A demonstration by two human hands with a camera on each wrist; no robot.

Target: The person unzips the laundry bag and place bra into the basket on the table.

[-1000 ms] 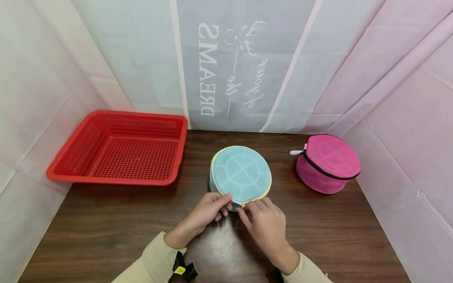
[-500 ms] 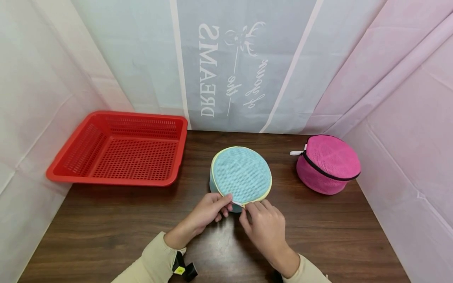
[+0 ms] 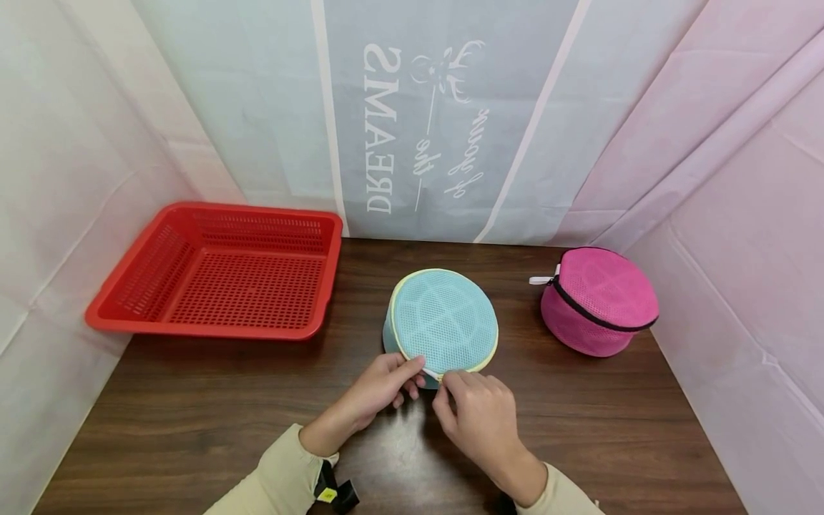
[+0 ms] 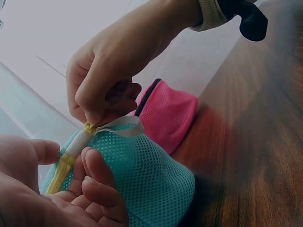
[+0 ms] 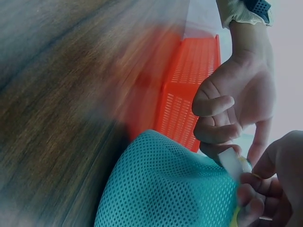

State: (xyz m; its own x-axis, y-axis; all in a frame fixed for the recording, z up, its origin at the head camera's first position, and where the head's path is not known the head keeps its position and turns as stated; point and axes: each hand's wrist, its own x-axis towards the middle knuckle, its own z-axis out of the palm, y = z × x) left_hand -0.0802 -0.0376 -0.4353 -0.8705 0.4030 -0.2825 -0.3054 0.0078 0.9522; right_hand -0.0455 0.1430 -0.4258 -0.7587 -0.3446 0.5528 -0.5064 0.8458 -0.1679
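A round light-blue mesh laundry bag (image 3: 444, 318) with a yellow zipper (image 4: 59, 176) round its lid stands on the table in front of me. My left hand (image 3: 385, 390) grips the lid's near edge, thumb on top and fingers below, beside the white fabric tab (image 4: 78, 143) where the zipper ends meet. Close to its right, my right hand (image 3: 481, 413) pinches the zipper at that tab between thumb and curled fingers. A white ribbon loop (image 4: 135, 128) sticks out under the right fingers in the left wrist view. The slider itself is hidden by the fingertips.
On the left of the wooden table (image 3: 193, 422) lies a red plastic basket (image 3: 257, 332) with slotted walls. A pink mesh laundry bag (image 3: 601, 286) with a black zipper and white loop stands at the right. Fabric curtains (image 3: 257, 107) enclose the back and sides.
The blue bag has shifted slightly to the right and toward me, its lid tilting a little. My right fingers have edged left along the zipper, while the left hand keeps its grip.
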